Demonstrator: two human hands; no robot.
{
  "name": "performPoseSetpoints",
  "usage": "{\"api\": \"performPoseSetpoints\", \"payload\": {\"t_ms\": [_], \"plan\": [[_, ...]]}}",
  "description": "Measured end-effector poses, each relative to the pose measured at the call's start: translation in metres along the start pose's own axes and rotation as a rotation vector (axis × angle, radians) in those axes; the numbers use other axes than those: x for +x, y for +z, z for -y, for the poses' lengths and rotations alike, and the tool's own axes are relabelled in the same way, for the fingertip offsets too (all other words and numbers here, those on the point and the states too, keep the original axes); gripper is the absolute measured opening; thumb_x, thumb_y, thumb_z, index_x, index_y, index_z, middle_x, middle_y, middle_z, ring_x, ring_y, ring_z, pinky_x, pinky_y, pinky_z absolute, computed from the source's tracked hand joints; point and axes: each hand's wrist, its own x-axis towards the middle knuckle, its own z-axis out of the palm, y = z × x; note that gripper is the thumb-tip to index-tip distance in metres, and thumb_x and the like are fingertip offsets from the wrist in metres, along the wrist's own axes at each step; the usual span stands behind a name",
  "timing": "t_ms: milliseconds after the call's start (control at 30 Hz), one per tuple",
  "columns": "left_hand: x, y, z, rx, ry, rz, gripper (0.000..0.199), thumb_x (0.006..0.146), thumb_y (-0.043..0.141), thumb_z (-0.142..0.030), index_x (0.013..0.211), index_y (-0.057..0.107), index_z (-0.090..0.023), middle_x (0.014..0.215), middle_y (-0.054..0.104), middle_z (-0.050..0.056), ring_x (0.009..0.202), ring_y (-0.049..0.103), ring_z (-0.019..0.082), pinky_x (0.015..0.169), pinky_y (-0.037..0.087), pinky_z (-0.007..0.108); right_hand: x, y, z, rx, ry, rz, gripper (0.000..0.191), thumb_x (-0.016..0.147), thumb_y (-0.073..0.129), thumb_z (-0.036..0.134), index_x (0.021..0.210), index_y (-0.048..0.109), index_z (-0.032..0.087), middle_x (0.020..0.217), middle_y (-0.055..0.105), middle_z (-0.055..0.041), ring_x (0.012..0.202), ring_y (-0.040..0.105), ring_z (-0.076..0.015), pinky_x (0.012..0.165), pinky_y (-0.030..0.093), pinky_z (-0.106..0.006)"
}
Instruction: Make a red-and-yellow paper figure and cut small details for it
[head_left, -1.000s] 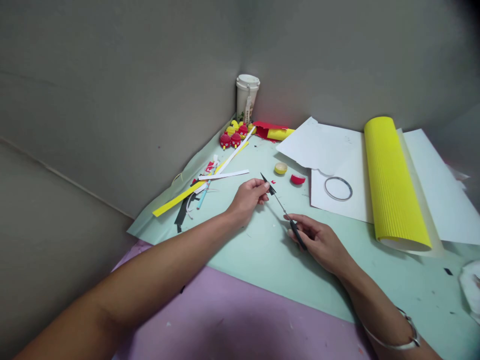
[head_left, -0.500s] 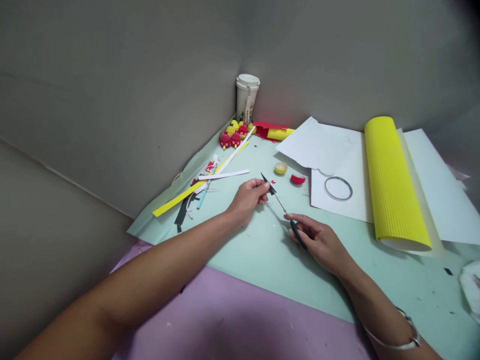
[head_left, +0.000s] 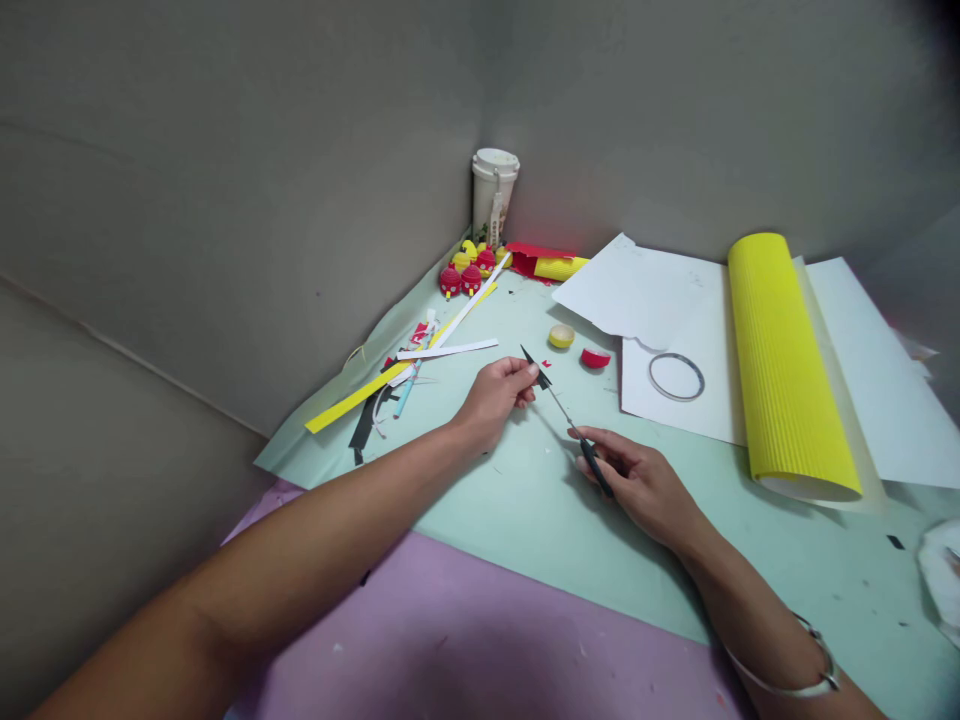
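Observation:
My left hand (head_left: 499, 395) pinches a small black paper piece (head_left: 544, 380) between thumb and fingers. In my right hand (head_left: 630, 480) is a pair of scissors (head_left: 595, 468) with black handles, seen nearly edge-on. Their thin metal blades reach up and left to the black piece at my left fingertips; whether they touch it I cannot tell. Just beyond the hands sit a yellow half-ball cup (head_left: 562, 336) and a red half-ball cup (head_left: 596, 358). Tiny red paper scraps (head_left: 546, 364) lie beside my left fingertips.
On the left are a yellow strip (head_left: 352, 398), white strips (head_left: 450, 350) and black scraps (head_left: 363, 428). Several small red and yellow ornaments (head_left: 471, 278) stand before a lidded cup (head_left: 495, 195). To the right lie white sheets (head_left: 667, 300), a grey ring (head_left: 677, 395) and a yellow corrugated roll (head_left: 795, 370).

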Motion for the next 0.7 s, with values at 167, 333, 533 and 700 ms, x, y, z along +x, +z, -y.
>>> {"api": "performPoseSetpoints", "payload": {"t_ms": [167, 333, 533, 700], "plan": [[-0.0005, 0.0002, -0.0001, 0.006, -0.001, -0.009, 0.013, 0.083, 0.065, -0.022, 0.075, 0.059, -0.014, 0.059, 0.054, -0.001, 0.052, 0.047, 0.007, 0.052, 0.036, 0.018, -0.0003, -0.0001, 0.0003, -0.013, -0.013, -0.006, 0.042, 0.087, 0.056, 0.043, 0.122, 0.067, 0.022, 0.066, 0.052, 0.0020, 0.060, 0.045, -0.0146, 0.057, 0.039, -0.028], [-0.0015, 0.0007, -0.0011, 0.004, 0.004, -0.015, 0.013, 0.082, 0.067, -0.023, 0.075, 0.059, -0.015, 0.060, 0.054, -0.001, 0.052, 0.047, 0.007, 0.052, 0.036, 0.018, -0.0003, -0.0006, 0.0003, 0.012, 0.003, 0.012, 0.043, 0.087, 0.057, 0.043, 0.122, 0.067, 0.021, 0.067, 0.053, 0.0019, 0.059, 0.046, -0.0142, 0.059, 0.040, -0.029], [-0.0008, 0.0007, -0.0006, 0.010, 0.004, -0.019, 0.012, 0.082, 0.066, -0.022, 0.075, 0.059, -0.015, 0.059, 0.053, -0.002, 0.052, 0.047, 0.007, 0.053, 0.036, 0.018, 0.0011, -0.0009, -0.0022, 0.030, 0.018, 0.024, 0.042, 0.087, 0.058, 0.043, 0.122, 0.066, 0.022, 0.068, 0.051, 0.0023, 0.061, 0.046, -0.0146, 0.061, 0.040, -0.029], [0.0027, -0.0028, -0.0008, -0.026, 0.030, -0.055, 0.014, 0.081, 0.067, -0.023, 0.075, 0.058, -0.015, 0.060, 0.054, -0.002, 0.052, 0.047, 0.006, 0.052, 0.035, 0.018, 0.0007, -0.0007, -0.0019, 0.038, 0.004, 0.020, 0.042, 0.086, 0.059, 0.044, 0.121, 0.066, 0.022, 0.065, 0.046, 0.0038, 0.061, 0.047, -0.0148, 0.061, 0.042, -0.029]]}}
